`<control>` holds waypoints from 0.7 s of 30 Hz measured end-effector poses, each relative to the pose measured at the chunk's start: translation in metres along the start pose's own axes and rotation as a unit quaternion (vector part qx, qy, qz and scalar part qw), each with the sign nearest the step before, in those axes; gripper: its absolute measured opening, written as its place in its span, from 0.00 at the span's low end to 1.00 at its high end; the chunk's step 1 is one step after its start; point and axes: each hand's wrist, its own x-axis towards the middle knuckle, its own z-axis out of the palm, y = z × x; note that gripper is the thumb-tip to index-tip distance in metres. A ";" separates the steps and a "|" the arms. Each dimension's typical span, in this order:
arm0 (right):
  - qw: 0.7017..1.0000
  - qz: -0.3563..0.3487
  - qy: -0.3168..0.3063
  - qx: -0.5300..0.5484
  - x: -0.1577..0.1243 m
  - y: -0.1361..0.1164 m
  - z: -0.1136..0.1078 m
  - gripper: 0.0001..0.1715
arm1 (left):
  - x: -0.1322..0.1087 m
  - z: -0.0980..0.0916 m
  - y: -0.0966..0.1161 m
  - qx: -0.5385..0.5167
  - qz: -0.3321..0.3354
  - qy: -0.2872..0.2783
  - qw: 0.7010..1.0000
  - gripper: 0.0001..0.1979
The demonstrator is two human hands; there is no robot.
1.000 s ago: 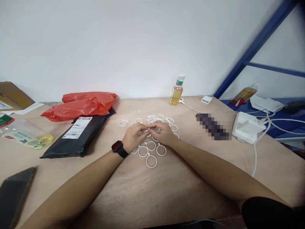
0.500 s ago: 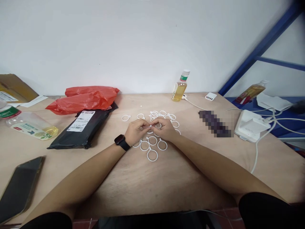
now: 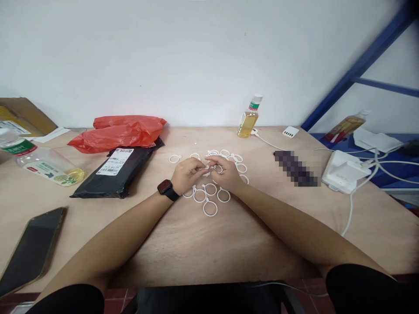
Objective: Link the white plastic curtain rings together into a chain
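Note:
Several white plastic rings (image 3: pixel 210 208) lie scattered on the wooden table (image 3: pixel 203 248), mid-centre. My left hand (image 3: pixel 187 174), with a dark watch at the wrist, and my right hand (image 3: pixel 226 174) meet over the pile. Both are closed in a pinch on one small white ring (image 3: pixel 206 169) held between the fingertips. More rings lie just beyond the hands and under the wrists.
A black parcel (image 3: pixel 118 172) and red bag (image 3: pixel 119 132) lie to the left, with a lying bottle (image 3: pixel 42 164) and a phone (image 3: pixel 31 249) further left. An upright bottle (image 3: pixel 249 118), white charger (image 3: pixel 343 171) and cables sit right. A blue frame stands at the far right.
The view has shifted slightly, so everything sits a little higher and to the right. Both hands stay together over the rings, fingers working the same small ring.

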 end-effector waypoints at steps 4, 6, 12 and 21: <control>0.991 -0.082 -0.057 -0.094 -0.001 0.009 -0.002 0.20 | 0.001 -0.023 -0.033 0.159 -0.085 0.055 0.982 0.09; 0.985 -0.107 -0.061 -0.122 0.001 0.016 -0.003 0.14 | 0.000 -0.035 -0.046 0.243 -0.151 0.042 0.957 0.09; 0.983 -0.101 -0.063 -0.141 0.003 0.024 -0.001 0.10 | 0.001 -0.036 -0.038 0.353 -0.210 -0.006 0.912 0.15; 0.983 -0.088 -0.060 -0.151 0.002 0.020 -0.001 0.12 | 0.011 0.002 -0.036 0.289 -0.124 -0.109 0.943 0.08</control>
